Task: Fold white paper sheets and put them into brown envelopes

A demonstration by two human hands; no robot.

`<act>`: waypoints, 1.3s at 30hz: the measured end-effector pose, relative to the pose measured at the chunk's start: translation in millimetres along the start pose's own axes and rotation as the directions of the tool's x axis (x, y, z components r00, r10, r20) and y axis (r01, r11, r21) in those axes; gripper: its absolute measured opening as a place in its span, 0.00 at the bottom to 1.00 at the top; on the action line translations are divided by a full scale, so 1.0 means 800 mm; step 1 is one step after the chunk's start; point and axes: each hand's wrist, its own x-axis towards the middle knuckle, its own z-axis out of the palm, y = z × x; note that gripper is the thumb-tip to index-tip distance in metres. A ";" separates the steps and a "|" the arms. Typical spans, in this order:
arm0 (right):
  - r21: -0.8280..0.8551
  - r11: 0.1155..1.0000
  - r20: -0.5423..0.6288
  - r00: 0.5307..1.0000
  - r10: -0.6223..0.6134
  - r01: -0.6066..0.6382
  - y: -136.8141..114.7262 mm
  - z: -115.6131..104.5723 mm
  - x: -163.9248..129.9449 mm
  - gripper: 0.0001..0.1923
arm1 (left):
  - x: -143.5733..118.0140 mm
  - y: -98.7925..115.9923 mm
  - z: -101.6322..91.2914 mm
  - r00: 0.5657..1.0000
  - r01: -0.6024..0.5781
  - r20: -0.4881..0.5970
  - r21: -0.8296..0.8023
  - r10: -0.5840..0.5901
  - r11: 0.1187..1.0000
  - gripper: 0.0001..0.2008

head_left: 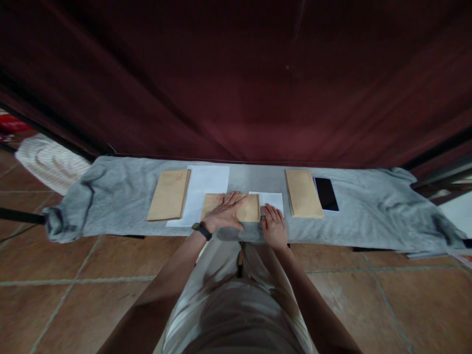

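Observation:
A tan paper envelope (249,210) lies crosswise in front of me on the grey cloth. My left hand (225,210), palm down with fingers spread, presses on its left and middle part. At its right end a white sheet of paper (272,197) sticks out from beneath. My right hand (273,225) rests over that sheet beside the envelope's right edge, its fingers close together and bent. Something small and pale bluish shows by the right thumb, too small to name. A larger white sheet (208,179) lies partly under the envelope's left end.
A stack of tan envelopes (169,193) lies to the left, another stack (303,192) to the right. Beside the right stack is a phone (326,193). Grey cloth (121,196) covers the narrow surface. A dark red fabric (236,98) rises behind it. A striped cloth (55,160) hangs far left.

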 end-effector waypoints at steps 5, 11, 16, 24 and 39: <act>0.010 1.000 -0.005 1.000 0.006 -0.006 -0.001 0.000 0.001 0.23 | 0.014 -0.008 -0.011 0.999 0.006 0.036 0.048 -0.008 0.999 0.64; 0.016 0.999 0.027 0.999 0.028 -0.028 -0.004 -0.003 0.003 0.23 | 0.009 0.001 -0.023 1.000 -0.023 0.008 0.099 0.022 0.995 0.62; 0.020 0.999 0.080 0.996 0.036 -0.038 -0.006 -0.010 0.004 0.26 | -0.003 0.010 -0.017 0.992 -0.042 -0.116 0.053 0.048 0.998 0.60; 0.122 0.988 0.104 0.991 0.083 -0.096 -0.007 -0.018 0.008 0.26 | -0.017 0.029 -0.004 0.971 -0.055 -0.233 0.019 0.058 0.998 0.60; 0.538 0.813 -0.021 0.960 0.278 -0.224 -0.008 -0.034 0.020 0.22 | -0.019 0.038 0.012 0.929 -0.085 -0.353 0.094 0.113 0.992 0.56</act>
